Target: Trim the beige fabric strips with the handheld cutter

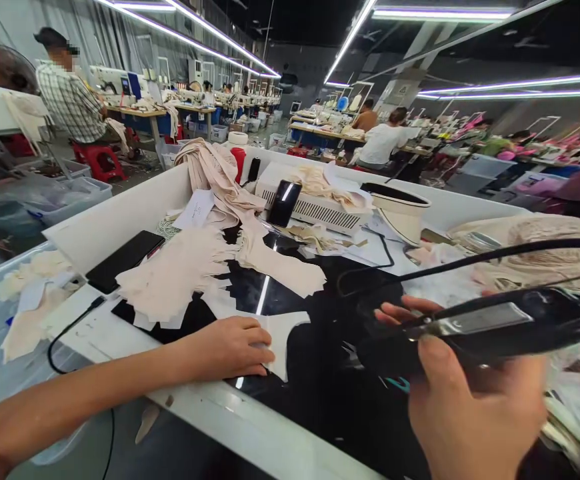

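Observation:
My left hand (pixel 243 347) rests on a cut cream fabric piece (pixel 290 333), pressing it to the glossy black tabletop (pixel 315 407). Its fingers lie slightly bent over the cloth and do not grasp it. At the right, my right hand (pixel 475 407) grips a black corded hand tool (pixel 490 323) with a silver plate on its side, raised over the table. The tool's left end is blurred, so its exact kind is unclear. Left of centre is a spread stack of cream fabric pieces (pixel 180 273); another fabric piece (pixel 285 267) lies behind my left hand.
A phone (pixel 283 203) leans against a white vented box (pixel 315 200). A dark tablet-like device (pixel 125 260) lies at the left edge. Behind stand a cream round container (pixel 400 207) and draped pink cloth (pixel 215 173). Bundled fabric (pixel 535 247) fills the right. Co-workers sit at machines beyond.

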A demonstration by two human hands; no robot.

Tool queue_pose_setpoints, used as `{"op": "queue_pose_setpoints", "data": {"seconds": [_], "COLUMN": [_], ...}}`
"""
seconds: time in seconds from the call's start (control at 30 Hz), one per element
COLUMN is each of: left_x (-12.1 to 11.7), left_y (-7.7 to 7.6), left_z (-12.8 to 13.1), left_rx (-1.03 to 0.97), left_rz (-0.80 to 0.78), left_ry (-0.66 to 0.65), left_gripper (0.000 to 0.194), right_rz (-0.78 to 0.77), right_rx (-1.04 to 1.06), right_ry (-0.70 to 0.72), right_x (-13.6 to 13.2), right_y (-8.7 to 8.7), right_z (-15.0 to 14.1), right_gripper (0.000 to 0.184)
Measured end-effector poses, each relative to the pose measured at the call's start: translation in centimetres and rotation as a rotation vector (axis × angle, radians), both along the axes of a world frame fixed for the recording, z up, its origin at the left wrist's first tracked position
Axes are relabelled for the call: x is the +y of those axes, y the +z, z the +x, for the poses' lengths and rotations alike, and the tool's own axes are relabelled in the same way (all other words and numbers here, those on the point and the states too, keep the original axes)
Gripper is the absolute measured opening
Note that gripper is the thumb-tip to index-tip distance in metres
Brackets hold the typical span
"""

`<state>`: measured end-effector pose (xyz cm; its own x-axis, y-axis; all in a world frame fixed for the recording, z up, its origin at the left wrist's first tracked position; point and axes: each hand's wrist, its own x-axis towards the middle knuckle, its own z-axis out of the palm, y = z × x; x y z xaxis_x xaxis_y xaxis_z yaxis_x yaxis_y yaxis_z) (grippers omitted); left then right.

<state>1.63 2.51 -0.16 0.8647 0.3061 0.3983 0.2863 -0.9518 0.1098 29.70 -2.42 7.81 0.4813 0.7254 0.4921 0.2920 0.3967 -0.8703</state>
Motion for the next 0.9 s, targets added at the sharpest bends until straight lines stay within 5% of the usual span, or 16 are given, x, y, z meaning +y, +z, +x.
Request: {"op": "queue_pose_setpoints", "data": {"seconds": [0.2, 0.53, 0.9], "left_x": [-0.7, -1.1, -1.7], "left_y": [0.0, -0.3, -0.6], "left_z": [1.0, 3.5, 3.0], "left_rx": [-0.003, 0.081, -0.151], "left_rz": [-0.023, 0.011, -0.317], "left_ry": [-0.017, -0.059, 0.008], "left_gripper": [0.016, 0.022, 0.013], "right_rz": [0.105, 0.107, 0.250], "right_rx": [0.069, 0.127, 0.233], "right_ry": [0.023, 0.181, 0.264], "right_x": [0.7, -1.4, -1.3], "right_y": [1.1, -0.6, -1.8], "right_z": [-4.0, -5.8, -7.5], "right_gripper": [0.061, 0.073, 0.055]}}
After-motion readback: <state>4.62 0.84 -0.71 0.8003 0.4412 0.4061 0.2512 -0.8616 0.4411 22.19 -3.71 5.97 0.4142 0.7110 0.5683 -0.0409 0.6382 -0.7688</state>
